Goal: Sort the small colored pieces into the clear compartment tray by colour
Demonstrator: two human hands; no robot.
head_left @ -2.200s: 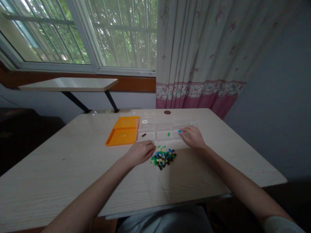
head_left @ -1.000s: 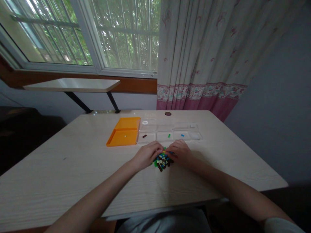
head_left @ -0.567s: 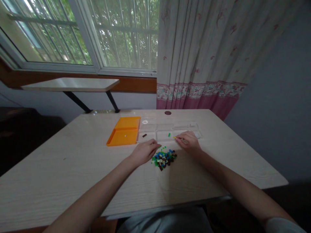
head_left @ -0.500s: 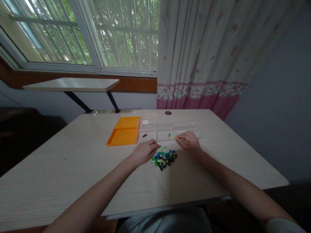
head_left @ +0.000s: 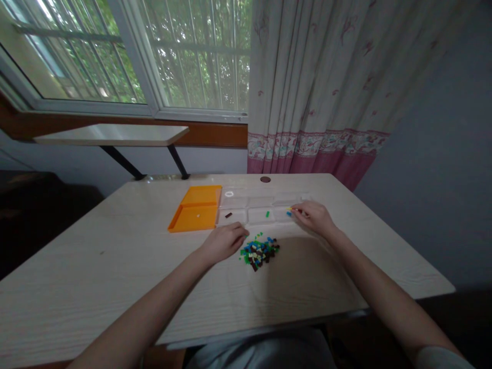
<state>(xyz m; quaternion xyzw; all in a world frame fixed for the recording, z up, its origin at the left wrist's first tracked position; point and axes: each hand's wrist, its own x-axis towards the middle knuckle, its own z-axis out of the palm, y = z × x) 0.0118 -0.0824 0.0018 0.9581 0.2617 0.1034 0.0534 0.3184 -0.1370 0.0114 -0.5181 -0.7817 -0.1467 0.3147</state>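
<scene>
My right hand (head_left: 313,215) is over the right front compartment of the clear divided tray (head_left: 249,222), pinching a small yellow building brick (head_left: 290,208) at its fingertips. A blue brick (head_left: 288,213) shows just beneath it. My left hand (head_left: 225,242) hovers low at the upper left edge of a pile of small bricks (head_left: 259,252) in green, blue, brown and cream. Its fingers are closed together; whatever they may hold is hidden. A dark brown brick (head_left: 228,215) lies in the left front compartment, and a green brick (head_left: 268,214) in the middle one.
Left of the tray is an orange divided tray (head_left: 180,218) with a tiny white piece (head_left: 198,216) in it. A raised shelf (head_left: 115,134) on dark legs stands at the table's back left. Behind the table hang curtains (head_left: 307,102) beside a window.
My right hand has moved right and slightly back with the yellow brick, and the blue brick has come into view. My left hand has drawn slightly left.
</scene>
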